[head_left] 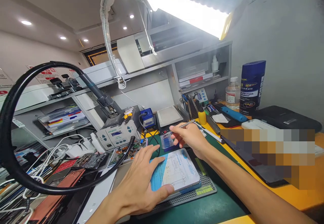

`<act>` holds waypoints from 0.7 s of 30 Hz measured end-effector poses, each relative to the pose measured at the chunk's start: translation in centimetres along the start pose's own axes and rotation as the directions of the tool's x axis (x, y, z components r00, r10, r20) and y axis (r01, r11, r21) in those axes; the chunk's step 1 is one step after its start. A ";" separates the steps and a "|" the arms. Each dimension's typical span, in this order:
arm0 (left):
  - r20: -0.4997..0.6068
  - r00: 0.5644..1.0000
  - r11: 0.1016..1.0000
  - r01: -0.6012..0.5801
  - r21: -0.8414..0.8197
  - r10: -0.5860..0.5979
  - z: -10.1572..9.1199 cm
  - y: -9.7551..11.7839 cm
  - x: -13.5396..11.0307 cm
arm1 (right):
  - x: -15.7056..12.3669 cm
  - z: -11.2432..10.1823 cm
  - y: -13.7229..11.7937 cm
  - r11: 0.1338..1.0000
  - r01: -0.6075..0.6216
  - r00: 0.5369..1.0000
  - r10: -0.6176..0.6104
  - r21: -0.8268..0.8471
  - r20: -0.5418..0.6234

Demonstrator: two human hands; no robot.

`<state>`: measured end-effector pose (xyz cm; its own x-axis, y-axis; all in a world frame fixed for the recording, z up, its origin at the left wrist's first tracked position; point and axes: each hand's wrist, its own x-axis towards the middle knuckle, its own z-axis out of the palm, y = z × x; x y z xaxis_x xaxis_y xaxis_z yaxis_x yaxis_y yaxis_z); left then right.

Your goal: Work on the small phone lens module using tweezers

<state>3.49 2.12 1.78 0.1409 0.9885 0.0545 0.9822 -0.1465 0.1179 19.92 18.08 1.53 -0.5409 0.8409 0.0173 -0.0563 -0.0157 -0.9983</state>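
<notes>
Left hand [141, 180] lies spread, palm down, on the printed white board [177, 170], which sits on the grey mat [204, 187] at your 6 o'clock. Right hand [192, 138] pinches slim metal tweezers [187, 124] just above the small clear box [167, 141] at the board's 12 o'clock. The board looks light, stiff and slick-faced, so take it by the edges. Box contents are too small to tell. At 10 o'clock, a clear tray [124, 154] holds loose circuit parts.

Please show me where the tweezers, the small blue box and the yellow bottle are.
tweezers [186, 124], head view, on the bare metal shaft.
small blue box [167, 141], head view, on its front wall.
yellow bottle [201, 117], head view, on the middle of its body.
</notes>
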 end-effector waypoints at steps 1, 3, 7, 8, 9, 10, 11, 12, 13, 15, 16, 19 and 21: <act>-0.021 1.000 1.000 -0.007 -0.009 0.007 -0.1 -0.2 -0.2 | 0.0 0.0 0.0 1.000 -0.002 1.000 0.002 0.000 -0.002; -0.071 0.997 1.000 -0.009 -0.029 0.007 -0.6 -0.9 -0.9 | 0.0 0.0 0.0 1.000 -0.003 1.000 0.003 0.002 -0.005; -0.079 0.995 0.993 0.059 -0.103 -0.067 -2.3 -2.9 -2.5 | 0.0 0.1 -0.1 1.000 -0.005 1.000 0.005 0.012 -0.003; -0.056 0.994 0.988 0.089 -0.128 -0.097 -2.7 -3.3 -2.8 | 0.0 0.1 -0.2 1.000 -0.006 1.000 0.006 0.014 -0.002; -0.034 0.991 0.982 0.124 -0.145 -0.130 -3.0 -3.6 -3.0 | 0.0 0.1 -0.3 1.000 -0.007 1.000 0.007 0.016 -0.001; -0.013 0.987 0.976 0.154 -0.155 -0.158 -3.2 -3.8 -3.2 | -0.1 0.1 -0.4 1.000 -0.007 1.000 0.007 0.017 0.000; 0.003 0.983 0.971 0.181 -0.156 -0.183 -3.2 -3.9 -3.3 | -0.1 0.1 -0.4 1.000 -0.007 1.000 0.007 0.018 0.000; 0.013 0.980 0.968 0.199 -0.151 -0.200 -3.2 -3.9 -3.4 | -0.2 0.1 -0.5 1.000 -0.007 1.000 0.007 0.019 0.000; 0.019 0.978 0.967 0.208 -0.144 -0.207 -3.1 -3.7 -3.3 | -0.2 0.1 -0.5 1.000 -0.006 1.000 0.006 0.019 -0.001; 0.019 0.978 0.969 0.208 -0.133 -0.207 -2.8 -3.3 -3.2 | -0.2 0.1 -0.5 1.000 -0.005 1.000 0.005 0.019 -0.003; 0.016 0.979 0.970 0.205 -0.130 -0.205 -2.7 -3.1 -3.1 | -0.2 0.1 -0.5 1.000 -0.005 1.000 0.005 0.019 -0.005; 0.009 0.982 0.974 0.190 -0.123 -0.190 -2.6 -2.7 -2.6 | -0.2 0.1 -0.4 1.000 -0.002 1.000 0.003 0.023 -0.009; 0.006 0.984 0.976 0.180 -0.122 -0.180 -2.7 -2.6 -2.3 | -0.1 0.1 -0.3 1.000 0.000 1.000 0.000 0.025 -0.014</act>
<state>0.27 0.16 4.02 -0.0378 0.9989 0.0261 0.9689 0.0302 0.2457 19.95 17.92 1.87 -0.5294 0.8482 0.0162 -0.0774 -0.0293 -0.9966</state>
